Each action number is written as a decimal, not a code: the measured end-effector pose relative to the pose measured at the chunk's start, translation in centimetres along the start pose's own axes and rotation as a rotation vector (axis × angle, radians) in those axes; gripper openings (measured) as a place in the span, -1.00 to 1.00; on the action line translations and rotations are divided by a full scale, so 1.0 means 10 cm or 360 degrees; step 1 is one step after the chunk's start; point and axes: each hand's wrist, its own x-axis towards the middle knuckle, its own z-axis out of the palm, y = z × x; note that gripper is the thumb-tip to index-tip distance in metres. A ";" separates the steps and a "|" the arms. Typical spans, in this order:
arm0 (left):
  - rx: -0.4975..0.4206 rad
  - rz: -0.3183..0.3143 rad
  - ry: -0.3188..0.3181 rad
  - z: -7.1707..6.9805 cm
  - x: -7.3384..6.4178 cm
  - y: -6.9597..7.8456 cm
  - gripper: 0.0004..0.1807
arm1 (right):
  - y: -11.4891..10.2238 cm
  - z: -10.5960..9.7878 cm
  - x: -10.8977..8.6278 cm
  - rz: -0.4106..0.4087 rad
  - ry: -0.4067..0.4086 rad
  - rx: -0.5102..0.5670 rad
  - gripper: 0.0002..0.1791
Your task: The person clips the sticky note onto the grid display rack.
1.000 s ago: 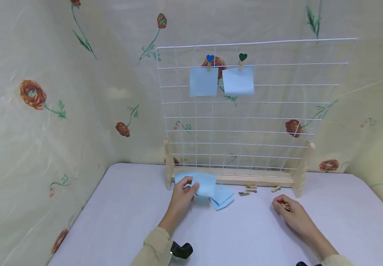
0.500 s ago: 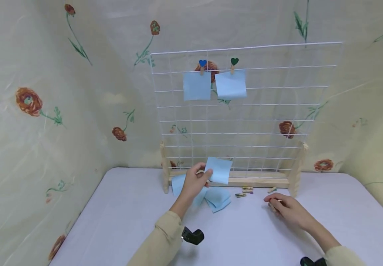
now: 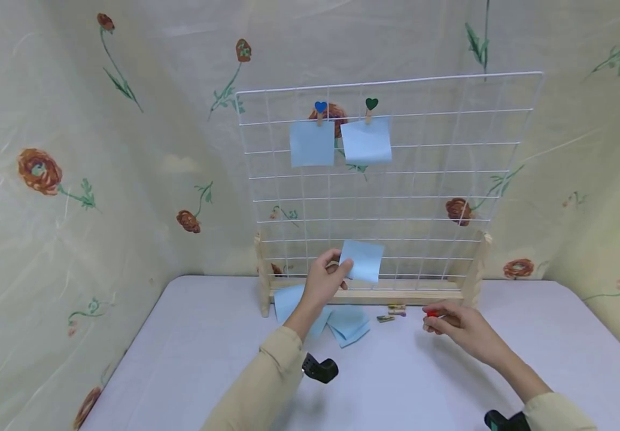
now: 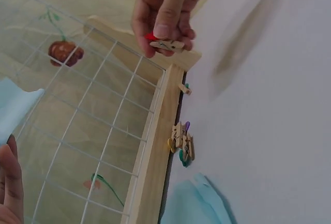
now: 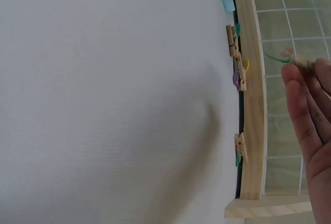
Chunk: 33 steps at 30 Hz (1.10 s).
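Note:
My left hand (image 3: 323, 280) pinches a light blue paper square (image 3: 366, 261) by its left edge, in front of the lower part of the white wire grid (image 3: 396, 219). In the left wrist view, part of that sheet shows at the left edge. My right hand (image 3: 466, 330) holds a small wooden clothespin (image 4: 166, 44) with a red top between thumb and fingers, above the table to the right. Other blue paper sheets (image 3: 349, 323) lie on the table below the left hand. Several loose clothespins (image 3: 397, 309) rest by the grid's wooden base.
The grid stands in a wooden base (image 3: 396, 296) at the back of the white table (image 3: 207, 359). Near its top hang two blue sheets, a left one (image 3: 312, 144) under a blue heart clothespin and a right one (image 3: 367, 141) under a green one. A flowered curtain (image 3: 175, 149) surrounds the table.
My left hand has lifted the paper square off the other sheets, up and to the right toward the grid. The right hand has risen slightly leftward with the clothespin. The head view has shifted a little.

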 end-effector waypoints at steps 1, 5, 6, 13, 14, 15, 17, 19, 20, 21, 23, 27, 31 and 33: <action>0.0014 0.0019 -0.0010 0.01 0.01 0.02 -0.76 | -0.02 0.01 0.00 -0.0034 -0.0003 0.0002 -0.70; 0.0038 0.0071 -0.0033 0.02 0.06 0.07 -0.76 | -0.11 0.03 0.02 -0.0154 0.0011 -0.0113 -0.79; 0.0042 0.0077 -0.0036 0.02 0.07 0.08 -0.76 | -0.13 0.03 0.02 -0.0185 0.0021 -0.0173 -0.81; 0.0049 0.0040 -0.0030 0.08 0.11 0.13 -0.75 | -0.21 0.03 0.05 -0.0373 0.0187 -0.0386 -0.87; 0.0051 0.0035 -0.0027 0.08 0.11 0.14 -0.75 | -0.23 0.02 0.06 -0.0375 0.0195 -0.0382 -0.87; 0.0048 0.0030 -0.0024 0.08 0.12 0.15 -0.75 | -0.26 0.02 0.07 -0.0373 0.0201 -0.0378 -0.87; 0.0042 0.0022 -0.0020 0.09 0.13 0.17 -0.74 | -0.30 0.00 0.09 -0.0376 0.0208 -0.0382 -0.88; 0.0038 0.0018 -0.0016 0.11 0.15 0.19 -0.74 | -0.33 -0.03 0.11 -0.0394 0.0219 -0.0388 -0.88; 0.0036 0.0013 -0.0014 0.12 0.16 0.20 -0.74 | -0.35 -0.05 0.12 -0.0407 0.0227 -0.0390 -0.88; 0.0032 0.0015 -0.0017 0.13 0.17 0.21 -0.74 | -0.36 -0.07 0.13 -0.0424 0.0242 -0.0398 -0.88; 0.0029 0.0018 -0.0019 0.15 0.20 0.23 -0.75 | -0.39 -0.10 0.15 -0.0450 0.0271 -0.0402 -0.87; 0.0026 0.0043 -0.0012 0.21 0.24 0.29 -0.76 | -0.43 -0.17 0.19 -0.0475 0.0294 -0.0402 -0.88; 0.0058 0.0082 -0.0023 0.25 0.25 0.34 -0.76 | -0.47 -0.25 0.22 -0.0481 0.0268 -0.0425 -0.86; 0.0085 0.0097 -0.0025 0.26 0.26 0.35 -0.77 | -0.49 -0.30 0.23 -0.0487 0.0263 -0.0462 -0.86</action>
